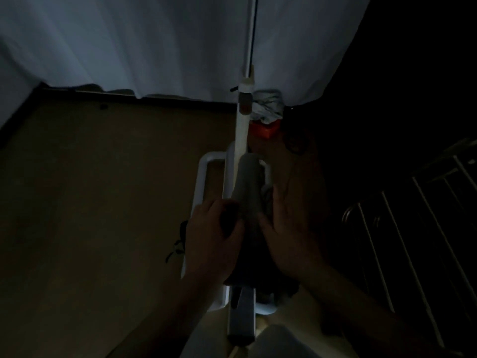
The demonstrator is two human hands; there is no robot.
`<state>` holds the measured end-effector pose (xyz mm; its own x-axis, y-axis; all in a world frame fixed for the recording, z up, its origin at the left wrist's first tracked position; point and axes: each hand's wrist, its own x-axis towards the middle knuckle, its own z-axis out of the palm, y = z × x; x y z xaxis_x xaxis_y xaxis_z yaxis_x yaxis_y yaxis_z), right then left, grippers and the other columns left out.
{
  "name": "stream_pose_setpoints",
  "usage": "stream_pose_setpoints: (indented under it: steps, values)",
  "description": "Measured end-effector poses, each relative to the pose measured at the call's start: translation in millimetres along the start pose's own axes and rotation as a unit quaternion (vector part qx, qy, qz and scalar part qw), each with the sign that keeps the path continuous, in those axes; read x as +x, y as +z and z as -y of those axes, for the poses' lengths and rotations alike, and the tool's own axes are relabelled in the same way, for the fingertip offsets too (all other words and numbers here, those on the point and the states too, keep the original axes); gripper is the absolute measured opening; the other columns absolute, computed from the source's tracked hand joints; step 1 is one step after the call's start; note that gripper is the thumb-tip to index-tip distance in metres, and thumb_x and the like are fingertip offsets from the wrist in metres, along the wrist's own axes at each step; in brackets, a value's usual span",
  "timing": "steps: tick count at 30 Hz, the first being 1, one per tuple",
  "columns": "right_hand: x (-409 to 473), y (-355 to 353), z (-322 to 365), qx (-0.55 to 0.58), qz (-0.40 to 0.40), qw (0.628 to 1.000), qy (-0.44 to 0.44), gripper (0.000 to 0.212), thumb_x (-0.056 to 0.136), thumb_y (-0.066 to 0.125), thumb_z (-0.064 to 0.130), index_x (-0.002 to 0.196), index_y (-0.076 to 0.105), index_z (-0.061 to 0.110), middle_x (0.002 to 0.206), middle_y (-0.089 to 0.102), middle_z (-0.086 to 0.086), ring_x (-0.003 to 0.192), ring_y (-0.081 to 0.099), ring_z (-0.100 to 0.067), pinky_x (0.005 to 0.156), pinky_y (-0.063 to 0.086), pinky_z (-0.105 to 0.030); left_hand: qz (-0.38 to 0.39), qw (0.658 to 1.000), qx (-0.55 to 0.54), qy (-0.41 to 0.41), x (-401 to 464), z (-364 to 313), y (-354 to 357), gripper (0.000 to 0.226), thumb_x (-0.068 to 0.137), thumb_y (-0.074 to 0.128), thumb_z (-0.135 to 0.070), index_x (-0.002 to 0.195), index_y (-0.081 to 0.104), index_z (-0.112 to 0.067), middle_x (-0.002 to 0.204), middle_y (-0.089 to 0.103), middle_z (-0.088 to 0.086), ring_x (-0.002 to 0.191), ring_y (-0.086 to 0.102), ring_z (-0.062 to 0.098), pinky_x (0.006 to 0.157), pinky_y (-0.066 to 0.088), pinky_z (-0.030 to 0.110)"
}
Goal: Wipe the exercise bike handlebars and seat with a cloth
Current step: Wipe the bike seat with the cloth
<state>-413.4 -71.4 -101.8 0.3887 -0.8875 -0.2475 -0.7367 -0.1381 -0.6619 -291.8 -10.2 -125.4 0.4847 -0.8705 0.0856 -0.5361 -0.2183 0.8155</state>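
Left hand (pixel 211 228) grips dark part beside grey cloth (pixel 247 187); right hand (pixel 289 228) flat, fingers straight, on bike (pixel 204 177). Scene very dim.

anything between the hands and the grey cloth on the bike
Nothing visible. The left hand and the right hand already lie against the grey cloth from either side, over the white bike frame. It is too dark to judge the grip.
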Motion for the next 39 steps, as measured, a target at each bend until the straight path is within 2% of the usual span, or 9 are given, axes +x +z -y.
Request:
stream_pose_setpoints:
  steps: [3, 11, 15, 17, 20, 25, 30, 35, 39]
  values:
    - [40.0, -6.5, -6.1, 0.147, 0.029, 0.989, 0.014, 0.052, 0.102, 0.037, 0.032, 0.149, 0.016, 0.031, 0.132, 0.041, 0.008, 0.119, 0.040, -0.007, 0.090, 0.026, -0.018, -0.009, 1.000, -0.003, -0.009, 0.7, -1.3, 1.7, 0.017, 0.087, 0.057, -0.032, 0.104, 0.061, -0.034, 0.099, 0.056, -0.016, 0.093, 0.058, 0.012, 0.078, 0.048, 0.036]
    - [78.6, -20.4, -23.0, 0.251, 0.091, 0.962, -0.050, 0.048, 0.101, 0.040, 0.026, 0.146, 0.026, 0.037, 0.151, 0.031, 0.005, 0.137, 0.032, -0.012, 0.113, 0.029, -0.035, 0.001, 0.999, -0.026, -0.019, -1.1, -1.6, -0.7, 0.019, 0.086, 0.058, -0.021, 0.097, 0.064, -0.035, 0.101, 0.061, -0.016, 0.093, 0.053, -0.012, 0.073, 0.033, 0.001]
    - [120.0, -21.2, -7.9, 0.276, 0.060, 0.958, -0.047, 0.042, 0.101, 0.041, 0.017, 0.142, 0.040, 0.020, 0.139, 0.045, 0.000, 0.132, 0.040, -0.017, 0.097, 0.040, -0.017, -0.013, 0.999, -0.040, -0.026, -2.6, -4.0, 0.0, 0.020, 0.084, 0.056, -0.020, 0.097, 0.067, -0.031, 0.102, 0.063, -0.012, 0.096, 0.052, -0.012, 0.074, 0.033, -0.002]
    - [104.1, -14.6, -16.3, 0.287, 0.067, 0.954, -0.047, 0.043, 0.100, 0.042, 0.018, 0.143, 0.039, 0.024, 0.143, 0.042, 0.003, 0.132, 0.039, -0.014, 0.102, 0.039, -0.022, -0.006, 0.999, -0.031, -0.021, -4.0, -3.1, -0.7, 0.021, 0.086, 0.056, -0.017, 0.099, 0.067, -0.029, 0.102, 0.061, -0.014, 0.096, 0.050, -0.017, 0.075, 0.032, -0.003]
    - [75.7, -12.7, -29.2, 0.278, 0.081, 0.953, -0.089, 0.046, 0.099, 0.044, 0.014, 0.142, 0.037, 0.029, 0.139, 0.037, 0.017, 0.128, 0.034, 0.001, 0.104, 0.035, -0.015, -0.009, 0.999, -0.028, -0.025, -2.5, -4.0, -1.9, 0.020, 0.083, 0.052, -0.026, 0.094, 0.064, -0.037, 0.099, 0.061, -0.019, 0.096, 0.053, -0.011, 0.075, 0.034, 0.000]
    - [57.1, -5.8, -27.6, 0.192, -0.020, 0.975, -0.114, 0.036, 0.095, 0.051, 0.031, 0.131, 0.051, 0.030, 0.139, 0.045, 0.010, 0.125, 0.040, -0.002, 0.103, 0.033, -0.019, -0.005, 0.999, -0.024, -0.024, -3.3, -3.4, -0.4, 0.025, 0.081, 0.050, -0.027, 0.099, 0.068, -0.028, 0.100, 0.060, -0.017, 0.093, 0.055, -0.002, 0.075, 0.036, 0.006]
    - [29.9, -5.1, -25.1, 0.057, -0.126, 0.977, -0.163, 0.024, 0.090, 0.061, 0.025, 0.110, 0.067, 0.013, 0.122, 0.052, -0.004, 0.106, 0.043, -0.007, 0.088, 0.028, -0.002, -0.017, 1.000, -0.008, -0.016, -2.6, -2.5, -1.5, 0.028, 0.081, 0.050, -0.026, 0.103, 0.067, -0.026, 0.102, 0.064, -0.012, 0.096, 0.059, 0.010, 0.083, 0.048, 0.035]
    - [25.3, -0.6, -26.7, -0.016, -0.145, 0.976, -0.163, 0.025, 0.091, 0.058, 0.035, 0.110, 0.068, 0.022, 0.109, 0.055, 0.003, 0.096, 0.043, -0.002, 0.085, 0.031, -0.005, 0.008, 0.999, -0.035, -0.038, -3.5, 3.4, -0.4, 0.031, 0.082, 0.045, -0.038, 0.106, 0.064, -0.033, 0.106, 0.063, -0.015, 0.102, 0.058, 0.011, 0.089, 0.048, 0.042]
    - [9.9, -12.8, -37.8, -0.077, -0.127, 0.970, -0.190, 0.029, 0.085, 0.061, 0.043, 0.108, 0.069, 0.028, 0.104, 0.056, 0.006, 0.097, 0.047, -0.004, 0.087, 0.038, -0.021, 0.035, 0.996, -0.066, -0.039, -0.4, 10.5, -2.1, 0.038, 0.079, 0.042, -0.046, 0.110, 0.062, -0.037, 0.111, 0.062, -0.018, 0.109, 0.056, 0.009, 0.093, 0.047, 0.044]
